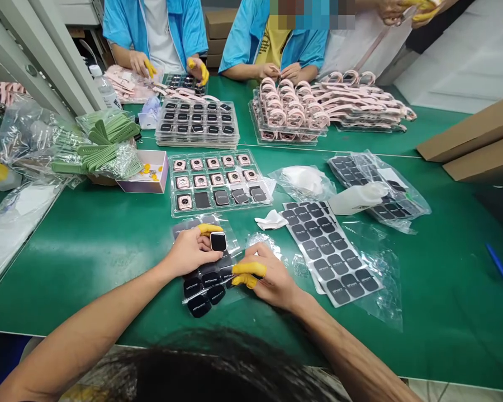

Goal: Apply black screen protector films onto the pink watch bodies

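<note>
My left hand point(193, 247) is closed around a small square watch body point(218, 241), its black screen facing up and its rim light. Yellow finger covers are on some fingers of both hands. Just below the watch lie clear sheets with black rounded-square screen films point(210, 280), printed with white lettering. My right hand point(268, 276) has its fingers drawn together at the right edge of these films; what lies between the fingertips is hidden. Beyond my hands is a clear tray point(174, 192) with pink watch bodies point(217, 179), face down, and several dark film squares point(240, 195) in its front row.
On the right lie sheets of grey labels point(336, 259), a white bottle point(356, 199) and bagged labels point(385, 204). Green straps point(104, 142) and a small box point(161, 173) stand left. Stacked trays point(197, 137) and pink-strapped watches point(291, 111) stand ahead, before co-workers.
</note>
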A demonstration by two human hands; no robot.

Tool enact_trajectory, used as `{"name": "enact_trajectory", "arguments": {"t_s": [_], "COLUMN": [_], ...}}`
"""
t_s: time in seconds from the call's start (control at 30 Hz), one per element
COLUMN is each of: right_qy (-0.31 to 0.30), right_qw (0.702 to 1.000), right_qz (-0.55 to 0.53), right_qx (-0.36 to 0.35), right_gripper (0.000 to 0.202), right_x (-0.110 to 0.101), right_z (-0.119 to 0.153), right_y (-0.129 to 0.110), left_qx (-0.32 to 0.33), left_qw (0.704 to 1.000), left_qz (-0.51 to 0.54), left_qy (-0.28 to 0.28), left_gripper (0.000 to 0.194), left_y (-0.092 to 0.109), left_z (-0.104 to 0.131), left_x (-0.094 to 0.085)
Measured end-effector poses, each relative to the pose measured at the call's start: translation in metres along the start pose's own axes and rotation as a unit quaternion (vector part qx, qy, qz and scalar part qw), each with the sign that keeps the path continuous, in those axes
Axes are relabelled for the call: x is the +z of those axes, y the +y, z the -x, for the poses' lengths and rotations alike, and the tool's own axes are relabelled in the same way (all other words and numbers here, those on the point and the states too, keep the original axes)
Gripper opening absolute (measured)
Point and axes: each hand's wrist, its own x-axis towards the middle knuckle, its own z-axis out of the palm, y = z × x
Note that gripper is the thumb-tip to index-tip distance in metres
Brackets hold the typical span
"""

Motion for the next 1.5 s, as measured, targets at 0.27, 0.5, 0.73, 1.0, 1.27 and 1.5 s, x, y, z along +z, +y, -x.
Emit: {"name": "enact_trajectory", "arguments": {"t_s": [0.27,0.5,0.73,1.0,1.27,1.5], "right_qy": [0.076,0.09,0.12,0.107,0.105,0.131], "right_qw": [0.978,0.853,0.792,0.78,0.775,0.793], "right_qz": [-0.175,-0.317,-0.363,-0.37,-0.363,-0.349], "right_qx": [0.079,0.405,0.475,0.493,0.506,0.481], "right_gripper": [0.026,0.052,0.057,0.057,0.059,0.065], "right_x": [-0.041,-0.017,0.024,0.021,0.023,0.023], "right_z": [0.012,-0.049,-0.047,-0.05,-0.05,-0.049], "right_y": [-0.038,-0.012,0.007,0.006,0.004,0.002], "left_qx": [-0.005,0.004,-0.005,-0.005,-0.001,-0.006], "left_qw": [1.0,0.999,0.996,0.994,0.993,0.994], "left_qz": [-0.017,-0.042,-0.084,-0.106,-0.12,-0.107], "left_qy": [-0.003,-0.012,0.002,0.011,0.01,0.003], "left_gripper": [0.062,0.058,0.051,0.035,0.043,0.048], "left_y": [-0.002,-0.005,0.0,0.002,0.003,0.003], "left_z": [0.0,0.0,0.0,0.002,0.002,0.003], "left_x": [-0.001,-0.002,0.002,0.004,0.003,0.004]}}
